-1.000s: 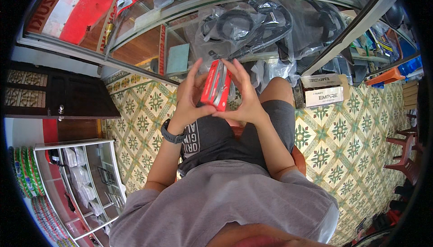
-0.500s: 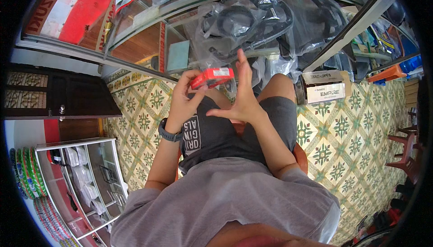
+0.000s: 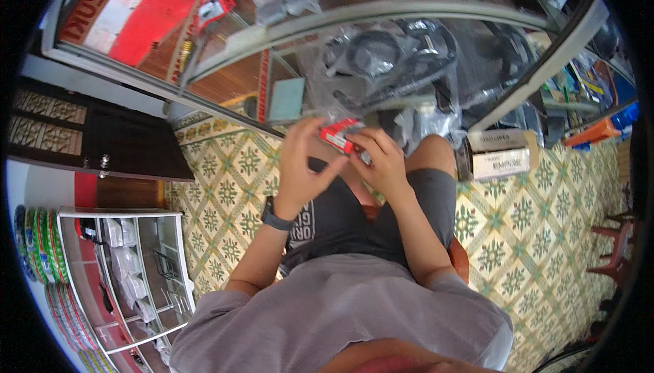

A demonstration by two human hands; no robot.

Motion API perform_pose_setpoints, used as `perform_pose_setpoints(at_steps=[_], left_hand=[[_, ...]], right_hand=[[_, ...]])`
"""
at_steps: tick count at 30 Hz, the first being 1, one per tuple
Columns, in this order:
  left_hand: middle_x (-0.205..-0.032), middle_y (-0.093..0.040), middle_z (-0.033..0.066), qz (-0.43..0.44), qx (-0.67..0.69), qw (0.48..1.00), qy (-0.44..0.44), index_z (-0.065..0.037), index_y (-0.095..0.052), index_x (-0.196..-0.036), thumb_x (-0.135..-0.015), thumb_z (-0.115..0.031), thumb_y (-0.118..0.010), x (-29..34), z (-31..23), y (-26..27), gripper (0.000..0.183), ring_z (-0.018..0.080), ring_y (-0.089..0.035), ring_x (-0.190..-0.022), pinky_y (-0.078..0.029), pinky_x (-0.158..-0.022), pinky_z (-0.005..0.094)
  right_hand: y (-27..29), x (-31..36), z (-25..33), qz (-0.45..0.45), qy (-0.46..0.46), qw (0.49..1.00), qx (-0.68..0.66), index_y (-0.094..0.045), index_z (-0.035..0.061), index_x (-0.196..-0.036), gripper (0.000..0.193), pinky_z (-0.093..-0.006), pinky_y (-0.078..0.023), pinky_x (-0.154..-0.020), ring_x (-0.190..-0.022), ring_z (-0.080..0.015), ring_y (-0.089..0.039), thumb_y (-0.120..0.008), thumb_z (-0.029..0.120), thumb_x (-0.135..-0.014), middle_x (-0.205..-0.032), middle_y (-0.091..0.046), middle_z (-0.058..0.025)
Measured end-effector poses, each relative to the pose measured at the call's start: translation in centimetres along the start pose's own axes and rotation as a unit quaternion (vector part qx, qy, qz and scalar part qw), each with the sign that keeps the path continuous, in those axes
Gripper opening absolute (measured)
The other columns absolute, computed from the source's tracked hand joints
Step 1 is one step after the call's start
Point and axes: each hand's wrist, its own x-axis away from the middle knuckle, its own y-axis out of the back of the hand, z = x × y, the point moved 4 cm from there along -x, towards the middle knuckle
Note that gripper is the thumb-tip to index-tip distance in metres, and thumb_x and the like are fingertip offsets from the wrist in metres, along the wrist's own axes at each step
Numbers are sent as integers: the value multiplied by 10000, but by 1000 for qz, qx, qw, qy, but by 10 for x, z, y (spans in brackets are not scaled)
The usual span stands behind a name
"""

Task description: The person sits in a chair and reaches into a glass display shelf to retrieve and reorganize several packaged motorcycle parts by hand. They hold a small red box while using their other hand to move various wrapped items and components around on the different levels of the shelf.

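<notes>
Red box (image 3: 336,136): located ahead of the torso, its 4 o'clock end held in the right hand's (image 3: 387,166) narrow grip. Left hand (image 3: 298,166): spread wide at 8 o'clock; contact cannot be told. The metal-edged glass display case (image 3: 381,10) bars 12 o'clock. Carton (image 3: 502,164) stands at 3. Moving room extends over tiled floor (image 3: 518,237) at 4; shelving (image 3: 183,250) limits 8, well apart.

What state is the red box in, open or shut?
Cannot tell: the red box is blurred, and the right hand covers part of it.
</notes>
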Motion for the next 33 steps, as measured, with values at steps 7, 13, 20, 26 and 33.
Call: perform_pose_setpoints(at_steps=[7, 13, 20, 26, 33], left_hand=[[-1070, -546, 117, 191, -131, 972, -36, -84, -583, -1108, -706, -110, -700, -18, 5, -9, 419, 269, -536, -957, -456, -822, 354], [-810, -561, 91, 225, -92, 957, -158, -78, -585, -911, -689, -128, -693, -74, -50, 31, 252, 295, -559, -829, -466, -704, 369], [-793, -616, 62, 12, -207, 961, -185, -20, -581, -899, -780, -130, -682, -229, -31, 90, 192, 142, -569, -742, -440, -663, 271], [-854, -596, 157, -10, -404, 867, -292, -52, -556, -971, -783, -178, -631, -330, 70, 38, 239, 342, -588, -845, -485, -696, 407], [-927, -605, 166, 108, -532, 791, -283, -95, -512, -1171, -775, -82, -581, -358, 110, 7, 402, 368, -605, -894, -497, -784, 448]], right_hand=[[-4, -2, -10, 29, 13, 999, -13, -616, 54, -1011, 325, -364, -476, -716, -838, -276, -601, -699, 23, -698, -1010, -590, -106], [-4, 11, -45, -53, -113, 972, -198, -505, 17, -1165, 485, -286, -462, -679, -776, -176, -609, -700, -3, -722, -1011, -596, -107], [-39, 40, -117, 74, -303, 935, -169, -545, 52, -1141, 405, -304, -478, -597, -662, -182, -626, -689, 166, -780, -860, -646, -109], [-67, 54, -124, 216, -284, 927, -117, -557, 56, -1120, 389, -401, -490, -660, -722, -323, -646, -663, 214, -781, -808, -665, -126], [-61, 66, -151, 200, -245, 946, -71, -546, 70, -1151, 422, -372, -491, -627, -656, -262, -645, -670, 258, -794, -788, -659, -112]])
